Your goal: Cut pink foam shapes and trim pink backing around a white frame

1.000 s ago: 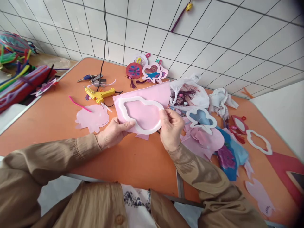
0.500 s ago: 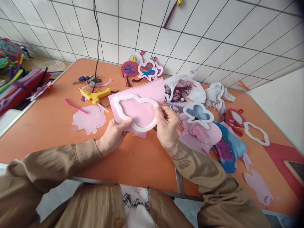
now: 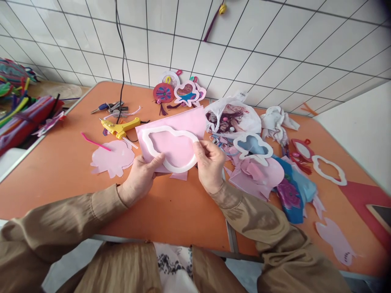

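Head view: white frame (image 3: 175,131) between both hands' fingers (image 3: 158,160); pink sheet behind (image 3: 200,118).

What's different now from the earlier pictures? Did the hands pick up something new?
No, nothing new was picked up or let go. The whole view slid a little, so everything sits a bit further left in the picture. The left hand and right hand still hold the white frame on the pink sheet. The yellow glue gun stayed put.
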Demonstrator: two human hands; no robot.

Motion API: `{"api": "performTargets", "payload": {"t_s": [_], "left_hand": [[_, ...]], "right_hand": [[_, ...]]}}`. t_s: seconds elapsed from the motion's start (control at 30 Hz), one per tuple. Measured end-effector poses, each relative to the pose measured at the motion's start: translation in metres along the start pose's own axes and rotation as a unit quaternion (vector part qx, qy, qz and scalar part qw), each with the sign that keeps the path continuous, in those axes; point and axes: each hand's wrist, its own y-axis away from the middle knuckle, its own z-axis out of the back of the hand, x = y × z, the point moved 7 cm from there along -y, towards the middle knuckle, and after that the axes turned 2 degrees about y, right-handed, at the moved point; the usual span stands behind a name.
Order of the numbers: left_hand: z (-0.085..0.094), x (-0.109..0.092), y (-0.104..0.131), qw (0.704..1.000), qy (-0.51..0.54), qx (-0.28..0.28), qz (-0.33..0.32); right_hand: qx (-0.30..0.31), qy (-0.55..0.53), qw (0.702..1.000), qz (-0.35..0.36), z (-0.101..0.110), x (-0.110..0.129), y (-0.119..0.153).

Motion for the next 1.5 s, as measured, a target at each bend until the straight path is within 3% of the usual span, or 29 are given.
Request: {"api": "performTargets", "payload": {"t_s": [0.53, 1.1, 1.37, 1.5], "left_hand": [[0.008, -0.005, -0.006, 0.999, -0.030, 0.008, -0.013], [0.006, -0.004, -0.012, 1.000, -0.031, -0.003, -0.001], [0.004, -0.003, -0.011, 1.000, -0.021, 0.003, 0.013], [0.005, -0.002, -0.010, 0.999, -0.008, -0.023, 0.048]], "right_hand": [[0.018, -0.035, 0.999, -0.001, -0.006, -0.006, 0.005], [-0.004, -0.063, 0.998, -0.012, -0.009, -0.023, -0.003], [0.016, -0.065, 0.995, -0.077, -0.014, -0.033, -0.005], [0.030, -0.083, 0.991, -0.104, -0.017, -0.033, -0.006]]}}
